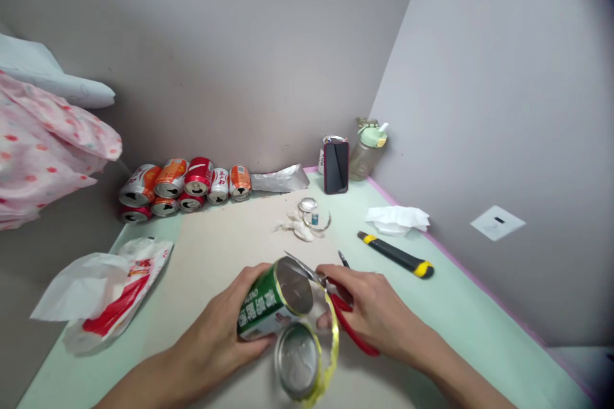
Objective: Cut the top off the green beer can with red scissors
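Note:
My left hand (240, 316) is wrapped round a green drink can (266, 303), which lies tilted with its cut, open end facing right. In my right hand (367, 303) is a pair of scissors (352, 329) with red handles, its metal blades at the can's cut rim. From that rim hangs a curling yellow-edged strip (333, 348) of can metal. The round can end (297, 361) dangles below the can, joined to this strip. Whether the blades are gripping metal is hard to see.
Several drink cans (199, 172) are stacked along the back wall beside a flattened metal sheet (283, 179). A phone (336, 168) leans upright near a green-lidded bottle (367, 150). A utility knife (396, 255) lies at right, near white tissue (398, 220). A tissue packet (125, 294) is at left.

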`<action>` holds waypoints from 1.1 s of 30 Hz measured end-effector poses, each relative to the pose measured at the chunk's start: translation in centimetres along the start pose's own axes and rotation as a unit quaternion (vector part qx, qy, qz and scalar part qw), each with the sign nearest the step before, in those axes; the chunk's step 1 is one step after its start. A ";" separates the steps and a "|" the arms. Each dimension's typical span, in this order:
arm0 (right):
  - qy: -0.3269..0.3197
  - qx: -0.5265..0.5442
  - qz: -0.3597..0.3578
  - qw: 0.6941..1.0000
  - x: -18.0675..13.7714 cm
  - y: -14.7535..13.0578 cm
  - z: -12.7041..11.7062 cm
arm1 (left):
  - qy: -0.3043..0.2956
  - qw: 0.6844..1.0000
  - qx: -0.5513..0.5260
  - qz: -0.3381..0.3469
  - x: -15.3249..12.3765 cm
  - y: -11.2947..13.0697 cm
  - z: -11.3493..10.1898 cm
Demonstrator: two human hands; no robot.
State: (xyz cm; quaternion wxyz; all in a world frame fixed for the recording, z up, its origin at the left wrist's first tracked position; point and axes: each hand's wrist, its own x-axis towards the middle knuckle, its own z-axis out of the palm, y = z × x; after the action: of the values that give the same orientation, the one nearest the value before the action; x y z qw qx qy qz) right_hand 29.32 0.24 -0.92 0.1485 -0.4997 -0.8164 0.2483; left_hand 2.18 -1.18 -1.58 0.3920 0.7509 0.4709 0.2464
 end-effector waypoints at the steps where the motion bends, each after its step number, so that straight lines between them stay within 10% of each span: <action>1: -0.003 0.002 -0.002 1.000 0.0 -0.1 0.0 | -0.006 1.000 0.006 0.010 -0.1 -0.2 0.3; 17: -0.022 0.105 -0.040 0.993 -0.7 -0.1 -1.1 | -0.138 0.964 -0.213 -0.083 0.0 0.4 -2.3; 33: -0.012 0.023 -0.018 0.999 -0.4 -0.9 -0.7 | -0.004 0.999 0.032 0.027 -0.1 -0.3 -0.3</action>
State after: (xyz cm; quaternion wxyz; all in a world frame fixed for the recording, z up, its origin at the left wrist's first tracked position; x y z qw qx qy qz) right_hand 29.16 -0.29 0.23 0.1543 -0.4783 -0.8210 0.2708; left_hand 1.76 -1.14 -1.70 0.3630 0.7767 0.4562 0.2385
